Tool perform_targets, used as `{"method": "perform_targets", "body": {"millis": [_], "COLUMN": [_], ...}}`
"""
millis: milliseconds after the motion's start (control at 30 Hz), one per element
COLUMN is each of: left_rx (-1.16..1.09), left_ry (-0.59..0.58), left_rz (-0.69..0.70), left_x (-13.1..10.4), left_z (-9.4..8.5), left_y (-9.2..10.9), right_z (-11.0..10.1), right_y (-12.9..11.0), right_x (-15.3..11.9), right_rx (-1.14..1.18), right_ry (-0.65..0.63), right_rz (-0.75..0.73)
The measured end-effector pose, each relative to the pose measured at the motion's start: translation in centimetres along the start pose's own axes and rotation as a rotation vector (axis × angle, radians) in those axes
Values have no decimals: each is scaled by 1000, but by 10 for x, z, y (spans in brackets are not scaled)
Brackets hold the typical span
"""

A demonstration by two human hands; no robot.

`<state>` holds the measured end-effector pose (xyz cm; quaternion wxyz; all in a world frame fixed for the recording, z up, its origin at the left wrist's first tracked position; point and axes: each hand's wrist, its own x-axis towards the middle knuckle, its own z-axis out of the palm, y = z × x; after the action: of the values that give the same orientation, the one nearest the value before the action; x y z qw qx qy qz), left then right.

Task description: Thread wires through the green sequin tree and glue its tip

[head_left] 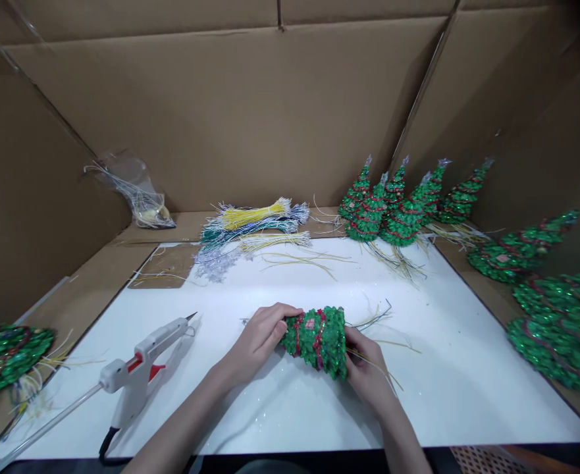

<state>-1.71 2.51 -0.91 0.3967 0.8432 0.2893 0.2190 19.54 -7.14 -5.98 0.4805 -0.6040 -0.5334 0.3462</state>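
Observation:
A small green Christmas tree (320, 343) with red garland lies on its side above the white work surface, its wide base facing right. My left hand (263, 336) is closed round its narrow end, hiding the tip. My right hand (369, 368) is closed at the base, its fingertips partly hidden at the rim. Thin yellow and white wires (388, 376) come out of the base past my right hand. To the left of my left hand lies a white glue gun (144, 362) with a red trigger, its nozzle pointing up and right.
Bundles of wires (255, 220) lie at the back, beside clear snowflake-like pieces (216, 264). Several finished-looking trees (403, 210) stand back right; larger trees (566, 329) lie right, another tree (10, 359) left. A plastic bag (139, 197) leans against the cardboard wall (220, 118).

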Motion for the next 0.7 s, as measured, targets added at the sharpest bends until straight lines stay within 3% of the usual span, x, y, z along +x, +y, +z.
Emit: {"method": "perform_targets", "body": {"millis": [267, 533, 700], "left_rx": [-73, -8, -99], "left_ry": [163, 137, 82], "left_rz": [154, 211, 149], "left_x": [-4, -2, 3], "left_z": [-7, -8, -10], "left_y": [-15, -17, -17], "right_z": [0, 0, 0], "right_y": [0, 0, 2], "right_x": [-1, -1, -1], "right_rx": [-1, -16, -45], "right_ry": [14, 7, 15], "right_rz": [-22, -31, -40]}}
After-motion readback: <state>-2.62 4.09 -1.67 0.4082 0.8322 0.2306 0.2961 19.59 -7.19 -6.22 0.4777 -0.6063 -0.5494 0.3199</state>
